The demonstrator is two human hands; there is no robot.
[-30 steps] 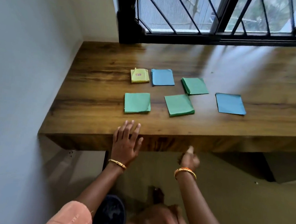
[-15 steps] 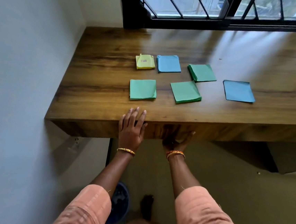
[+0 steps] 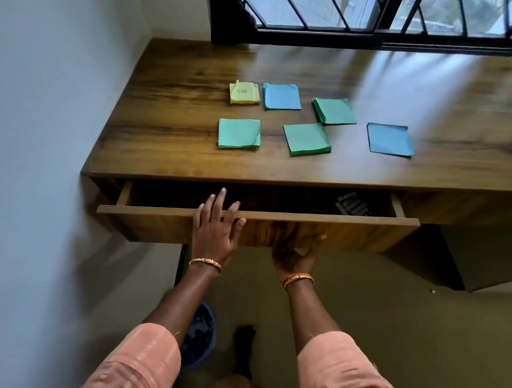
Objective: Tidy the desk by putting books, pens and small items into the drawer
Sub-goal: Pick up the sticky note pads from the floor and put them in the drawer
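Six small paper pads lie on the bench (image 3: 166, 141) — the yellow pad (image 3: 244, 92) and a blue pad (image 3: 281, 96) far, three green pads (image 3: 239, 133) between, another blue pad (image 3: 390, 139) right. They look light, thin and bendy, likely best pinched at an edge or slid off. The drawer (image 3: 323, 228) stands partly out below. The left hand (image 3: 215, 230) lies flat on its front edge, grip open, fingers straight. The right hand (image 3: 294, 254) cups the underside — fingers hidden, so its grip cannot be told.
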